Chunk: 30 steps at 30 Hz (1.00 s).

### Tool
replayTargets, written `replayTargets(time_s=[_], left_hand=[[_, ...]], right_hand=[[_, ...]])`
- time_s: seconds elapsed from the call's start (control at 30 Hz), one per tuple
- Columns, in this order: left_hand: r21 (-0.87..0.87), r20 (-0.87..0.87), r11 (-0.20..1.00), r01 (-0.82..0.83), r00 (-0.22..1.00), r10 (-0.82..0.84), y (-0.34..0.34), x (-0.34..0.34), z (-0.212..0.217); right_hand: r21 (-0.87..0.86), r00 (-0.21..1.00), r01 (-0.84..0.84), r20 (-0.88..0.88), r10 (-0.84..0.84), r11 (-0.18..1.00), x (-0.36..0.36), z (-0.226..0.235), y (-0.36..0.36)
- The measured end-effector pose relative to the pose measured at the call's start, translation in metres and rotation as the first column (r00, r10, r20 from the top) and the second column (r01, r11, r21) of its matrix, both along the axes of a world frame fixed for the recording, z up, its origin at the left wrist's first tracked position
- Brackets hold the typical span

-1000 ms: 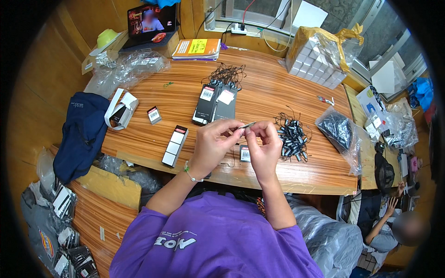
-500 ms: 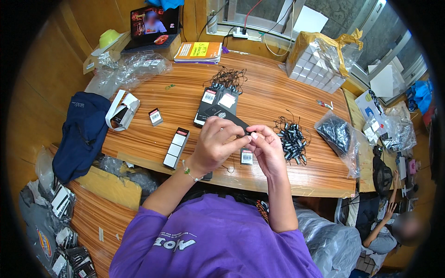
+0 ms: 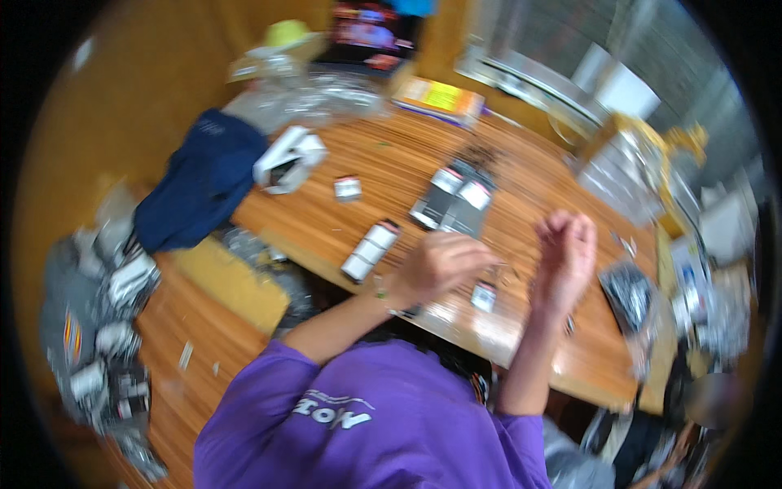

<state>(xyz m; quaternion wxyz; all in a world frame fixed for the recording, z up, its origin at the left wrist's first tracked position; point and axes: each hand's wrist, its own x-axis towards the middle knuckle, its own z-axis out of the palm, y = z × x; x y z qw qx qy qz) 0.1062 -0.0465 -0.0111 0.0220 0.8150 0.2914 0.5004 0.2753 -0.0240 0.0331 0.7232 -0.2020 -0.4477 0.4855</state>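
Note:
Motion blurs the whole view. My left hand (image 3: 444, 267) is over the near part of the table, its fingers bent together around something thin I cannot make out. To its right my right hand (image 3: 564, 265) is raised, fingers curled upward and smeared. A small box with a white label (image 3: 484, 296) stands between my forearms, just below the left fingertips. Beyond my left hand lie dark flat packages (image 3: 456, 200) with white labels, a tangle of thin black cords (image 3: 479, 155) at their far end. A long black box with white panels (image 3: 371, 250) lies left of that hand.
Another small labelled box (image 3: 347, 188) and an open white carton (image 3: 287, 161) are on the left, beside a navy bag (image 3: 199, 179). Clear plastic (image 3: 322, 98) and a laptop (image 3: 371, 37) are behind. A bag of black items (image 3: 627, 297) lies right, below wrapped white boxes (image 3: 623, 175).
The view has turned, so the table appears tilted. My hands have moved apart, the right one up and to the right. The dark package strip between them no longer shows there.

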Motion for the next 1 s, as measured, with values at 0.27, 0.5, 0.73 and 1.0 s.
replayTargets(time_s=[0.27, 0.5, 0.73, 1.0], left_hand=[[-0.495, 0.455, 0.787, 0.369, 0.881, -0.126, 0.010, -0.052, -0.003], [-0.827, -0.156, 0.556, -0.079, 0.984, -0.091, 0.051, -0.137, -0.079], [-0.884, -0.223, 0.450, -0.125, 0.960, -0.171, 0.062, -0.135, -0.072], [-0.501, -0.429, 0.814, -0.294, 0.901, 0.061, 0.024, -0.113, -0.030]], right_hand=[[-0.073, 0.791, -0.479, 0.398, 0.466, 0.875, -0.010, 0.017, 0.040], [0.004, 0.765, -0.437, 0.527, 0.370, 0.899, -0.035, 0.062, 0.002], [0.042, 0.780, -0.429, 0.520, 0.348, 0.902, -0.021, 0.063, 0.002], [0.155, 0.795, -0.319, 0.581, 0.175, 0.935, -0.009, 0.053, 0.015]])
